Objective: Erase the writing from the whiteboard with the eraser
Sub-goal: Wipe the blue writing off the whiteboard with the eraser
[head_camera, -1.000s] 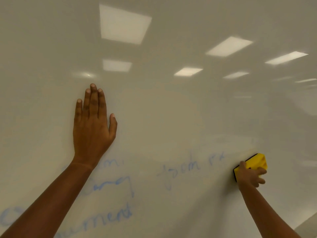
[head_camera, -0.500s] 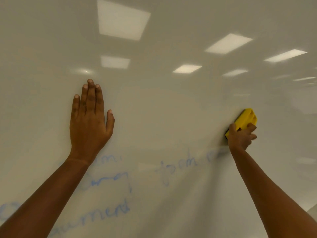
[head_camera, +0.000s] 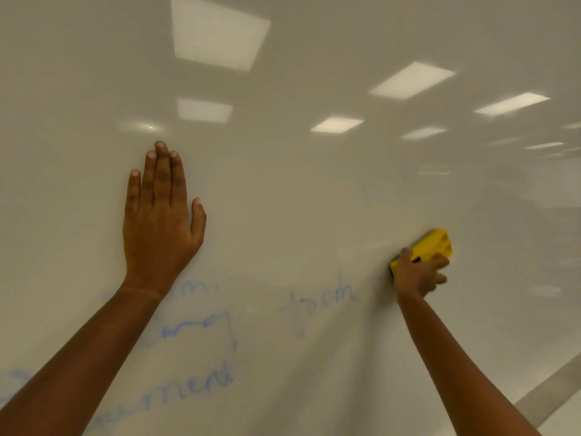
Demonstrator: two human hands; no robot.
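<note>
One eraser [head_camera: 431,244] lower, R hand [head_camera: 415,275] gripping

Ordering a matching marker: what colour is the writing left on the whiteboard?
Blue, somewhat faded, on the writing below the left hand; the head view shows it.

Soft, even indoor light; reflections of ceiling panels [head_camera: 220,33] glare as pale rectangles off the glossy whiteboard [head_camera: 298,199], brightest upper left; the right hand [head_camera: 416,276] is slightly motion-blurred; the blue writing [head_camera: 317,298] reads faint, perhaps smeared; shapes stretch toward the frame's edges.
</note>
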